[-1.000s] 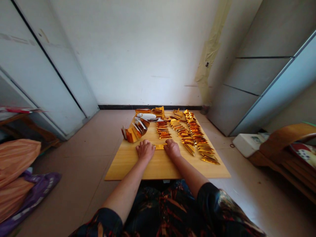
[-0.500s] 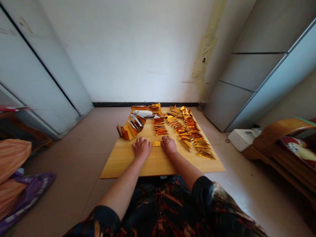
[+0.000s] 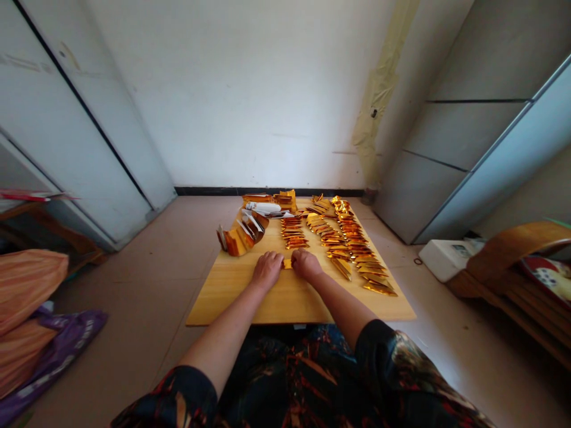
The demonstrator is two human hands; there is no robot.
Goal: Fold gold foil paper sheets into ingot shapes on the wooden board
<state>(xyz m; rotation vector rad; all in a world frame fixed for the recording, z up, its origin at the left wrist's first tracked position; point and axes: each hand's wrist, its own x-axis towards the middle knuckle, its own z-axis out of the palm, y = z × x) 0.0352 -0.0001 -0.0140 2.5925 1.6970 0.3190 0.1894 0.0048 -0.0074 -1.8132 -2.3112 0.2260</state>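
Note:
A small strip of gold paper (image 3: 288,263) lies between my two hands at the middle of the wooden board (image 3: 241,297). My left hand (image 3: 268,268) is closed on its left end, and my right hand (image 3: 306,265) is closed on its right end. The fingers cover both ends of the strip. Just beyond the hands is a stack of folded gold pieces (image 3: 294,232). To the right of my right hand, long rows of folded gold pieces (image 3: 357,241) run along the board, with a single one (image 3: 341,267) nearest.
Bent gold sheets (image 3: 238,241) stand at the board's left edge, near a white packet (image 3: 263,207). More gold paper (image 3: 285,199) lies at the back. A white box (image 3: 446,258) and wooden furniture (image 3: 499,267) stand right; orange and purple bags (image 3: 57,351) lie left.
My hands have come closer together, so less of the gold strip shows between them. The whole view has shifted slightly.

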